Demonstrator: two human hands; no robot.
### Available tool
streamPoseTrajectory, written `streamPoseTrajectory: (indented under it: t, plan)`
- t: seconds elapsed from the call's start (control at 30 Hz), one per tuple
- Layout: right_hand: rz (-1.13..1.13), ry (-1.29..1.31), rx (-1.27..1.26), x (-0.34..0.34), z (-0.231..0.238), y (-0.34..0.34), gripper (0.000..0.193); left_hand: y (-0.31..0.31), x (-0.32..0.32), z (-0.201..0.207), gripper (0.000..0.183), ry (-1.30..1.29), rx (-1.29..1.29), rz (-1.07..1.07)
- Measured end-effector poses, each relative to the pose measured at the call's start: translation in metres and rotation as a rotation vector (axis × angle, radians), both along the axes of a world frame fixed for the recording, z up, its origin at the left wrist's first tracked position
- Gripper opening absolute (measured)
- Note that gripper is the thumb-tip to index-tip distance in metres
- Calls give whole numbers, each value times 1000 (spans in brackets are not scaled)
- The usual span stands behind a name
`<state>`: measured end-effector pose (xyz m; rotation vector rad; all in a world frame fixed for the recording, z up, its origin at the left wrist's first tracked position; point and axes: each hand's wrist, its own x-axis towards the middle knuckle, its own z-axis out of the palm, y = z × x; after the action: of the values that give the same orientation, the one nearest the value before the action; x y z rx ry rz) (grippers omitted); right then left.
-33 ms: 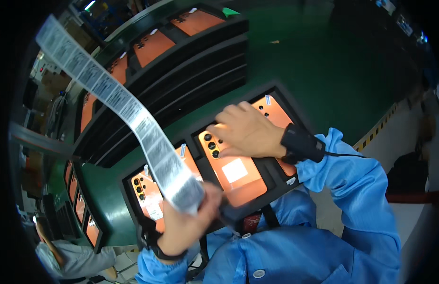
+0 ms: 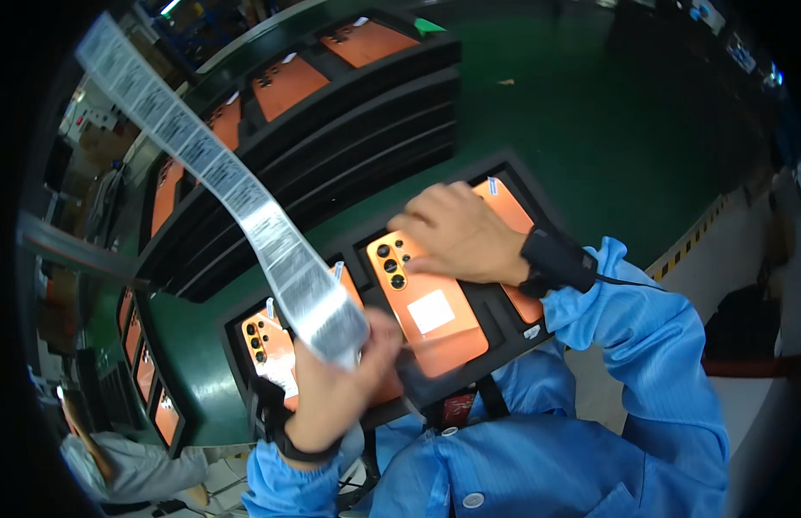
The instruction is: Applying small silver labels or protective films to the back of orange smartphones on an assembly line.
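Observation:
My left hand pinches the lower end of a long strip of silvery printed labels, which rises to the upper left. The fingers are blurred, and a smeared see-through piece hangs beside them. My right hand is over the top of an orange phone, palm down, thumb and bent fingers apart beside its camera lenses; whether they touch it I cannot tell. That phone lies back up with a white square label on it. It sits in a black tray beside more orange phones.
Beyond the tray, a stack of black trays carries several orange phones on top. Another tray of phones stands at the far left. A person is at the lower left. The table surface is green.
My right hand has drawn slightly up and away from the phone's lenses. The label strip and my left hand have shifted a little, along with a small shift of the whole view.

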<state>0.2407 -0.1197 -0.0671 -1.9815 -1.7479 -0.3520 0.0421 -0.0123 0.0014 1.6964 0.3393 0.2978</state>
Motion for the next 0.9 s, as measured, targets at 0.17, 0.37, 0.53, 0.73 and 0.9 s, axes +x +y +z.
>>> streamPoseTrajectory:
  t: [0.17,0.37,0.53,0.73,0.9]
  plan:
    - [-137,262,374,8,38,-33,20,34,36,-18,22,-127,-479,170]
    - [20,359,153,-30,39,-71,13,53,11,-12,29,-238,-607,156]
    - [190,403,313,-59,57,-45,26,30,-22,5,41,-40,-545,-131]
    - [353,576,297,-93,65,-12,45,1,-52,2,27,23,-339,-260]
    - [409,659,264,-100,53,-14,37,-3,-60,-7,22,-8,-258,-285]
